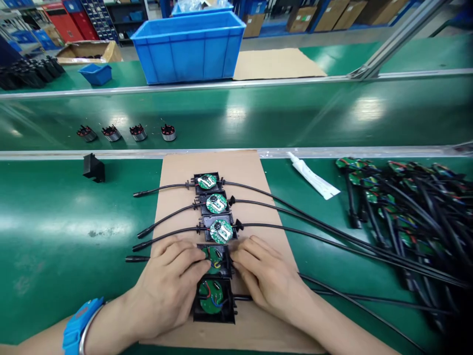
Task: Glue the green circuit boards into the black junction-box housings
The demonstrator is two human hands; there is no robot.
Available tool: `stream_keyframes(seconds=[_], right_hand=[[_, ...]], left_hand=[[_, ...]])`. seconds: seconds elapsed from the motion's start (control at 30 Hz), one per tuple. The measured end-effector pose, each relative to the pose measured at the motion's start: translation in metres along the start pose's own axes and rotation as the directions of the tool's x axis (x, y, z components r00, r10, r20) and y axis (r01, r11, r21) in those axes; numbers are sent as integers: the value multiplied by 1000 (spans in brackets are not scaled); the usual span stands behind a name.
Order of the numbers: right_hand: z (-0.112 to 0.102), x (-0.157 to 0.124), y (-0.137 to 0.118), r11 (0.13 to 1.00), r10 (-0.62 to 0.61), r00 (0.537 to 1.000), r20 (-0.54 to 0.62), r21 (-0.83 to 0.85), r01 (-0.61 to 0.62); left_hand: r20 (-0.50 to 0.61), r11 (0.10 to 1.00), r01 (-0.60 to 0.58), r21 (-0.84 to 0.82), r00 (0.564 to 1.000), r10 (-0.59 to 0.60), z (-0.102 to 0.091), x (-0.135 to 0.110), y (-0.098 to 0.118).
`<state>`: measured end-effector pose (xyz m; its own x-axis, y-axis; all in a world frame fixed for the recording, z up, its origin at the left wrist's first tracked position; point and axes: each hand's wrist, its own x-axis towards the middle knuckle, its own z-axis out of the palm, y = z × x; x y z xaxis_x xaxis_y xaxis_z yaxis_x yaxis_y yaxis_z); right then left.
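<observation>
L hand (173, 278), R hand (263, 270) — 4th-from-far blk case (225, 264) w/ PCB (213, 257) btwn.

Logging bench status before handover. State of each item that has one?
Left hand: at left side of fourth housing
Right hand: at its right side
Fourth housing: lidless, partly hidden by left hand
Nearest housing: lidless, wires exposed
Three far boards: uncovered, white patches on top
White tube: lying down
Blue crate: upright
</observation>
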<state>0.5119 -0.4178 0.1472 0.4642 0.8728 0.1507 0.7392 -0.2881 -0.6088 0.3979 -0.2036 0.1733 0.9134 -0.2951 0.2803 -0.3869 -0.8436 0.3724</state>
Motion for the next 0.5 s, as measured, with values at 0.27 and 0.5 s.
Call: stream_keyframes(seconds=[0.27, 0.5], right_hand=[[3, 0, 2, 1000, 16, 1000, 17, 9, -16], [-28, 5, -1, 999, 21, 995, 93, -27, -19]], left_hand=[[180, 971, -89, 222, 982, 48, 13, -7, 7], [93, 999, 3, -50, 996, 2, -9, 9, -6]])
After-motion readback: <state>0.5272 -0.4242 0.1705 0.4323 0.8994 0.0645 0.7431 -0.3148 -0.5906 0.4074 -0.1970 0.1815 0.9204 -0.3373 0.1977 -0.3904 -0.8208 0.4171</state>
